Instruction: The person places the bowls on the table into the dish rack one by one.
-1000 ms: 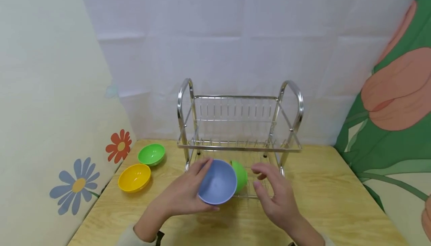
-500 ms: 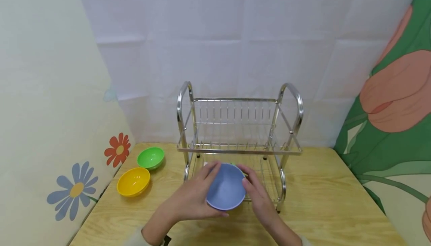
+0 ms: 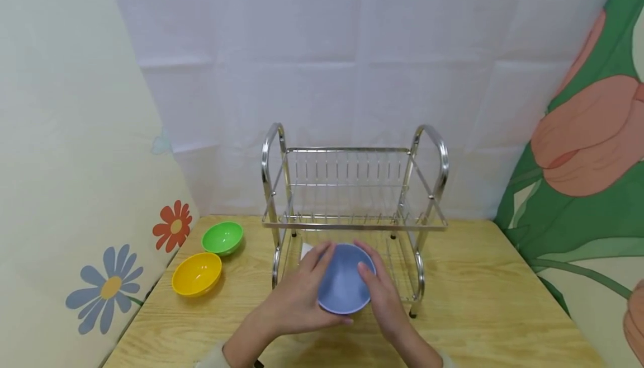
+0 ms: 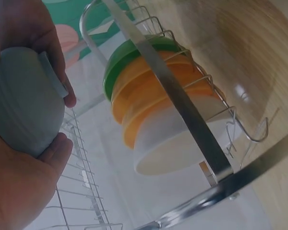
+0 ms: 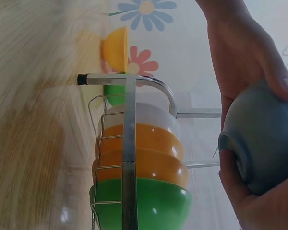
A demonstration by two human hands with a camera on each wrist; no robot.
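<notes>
A blue bowl point(image 3: 347, 284) is held between both hands in front of the dish rack point(image 3: 352, 226), its inside facing the head camera. My left hand point(image 3: 302, 295) grips the bowl's left side, fingers at the top and thumb below. On the opposite side my right hand point(image 3: 384, 298) holds it, with the thumb over the rim. In the left wrist view the outside and foot ring of the blue bowl point(image 4: 26, 100) show. Lower in the rack, a green bowl point(image 5: 158, 206), two orange bowls point(image 5: 158, 167) and a white bowl point(image 5: 153, 115) stand nested on edge, mostly hidden from the head camera.
On the wooden table point(image 3: 483, 284), a yellow bowl point(image 3: 197, 274) and a small green bowl point(image 3: 223, 238) sit left of the rack. The rack's upper tier point(image 3: 347, 183) bears no dishes. A white cloth point(image 3: 322, 49) hangs behind, with flower-printed panels on both sides.
My right hand has come in from the right and taken hold of the blue bowl. The left hand and bowl have shifted slightly right, covering the green bowl in the rack.
</notes>
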